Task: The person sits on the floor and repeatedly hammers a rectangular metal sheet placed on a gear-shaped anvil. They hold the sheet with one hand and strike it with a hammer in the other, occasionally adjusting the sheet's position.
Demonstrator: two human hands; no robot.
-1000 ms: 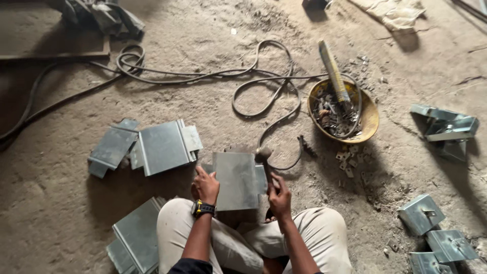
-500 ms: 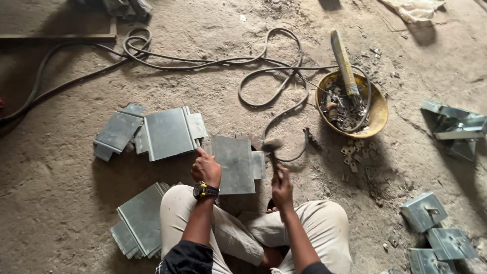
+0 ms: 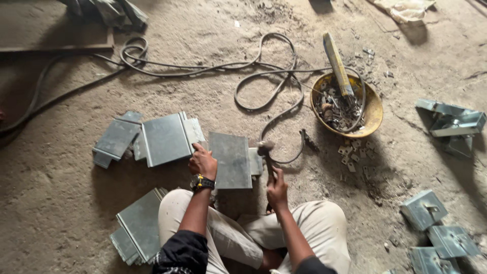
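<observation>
Whole scene is a dusty concrete floor, with the person sitting on it, knees in light trousers at the bottom edge. Their torso is cut off by the frame, so only arms and legs show.

A long black cable loops across the floor well beyond both hands and runs off to the left. Far up-left of the hands, a bundle of something grey is cropped by the top edge, hard to say what it is.

The grey sheet-metal plate lies flat on the floor right between the two hands. The left hand, with a wristwatch on it, rests on the plate's left edge, fingers curled down on it; can't really tell if they pinch it or just press. The right hand is wrapped tight around the handle of a hammer, whose head sits just at the plate's right edge. Handle is mostly hidden inside the fist.

Left of the left hand, more folded plates overlap each other, and another stack sits beside the left knee, partly hidden by the leg.

Up and right of the hammer hand there's a yellow bowl full of small metal bits, too small to identify. Brackets lie farther right, some cut off at the bottom.
</observation>
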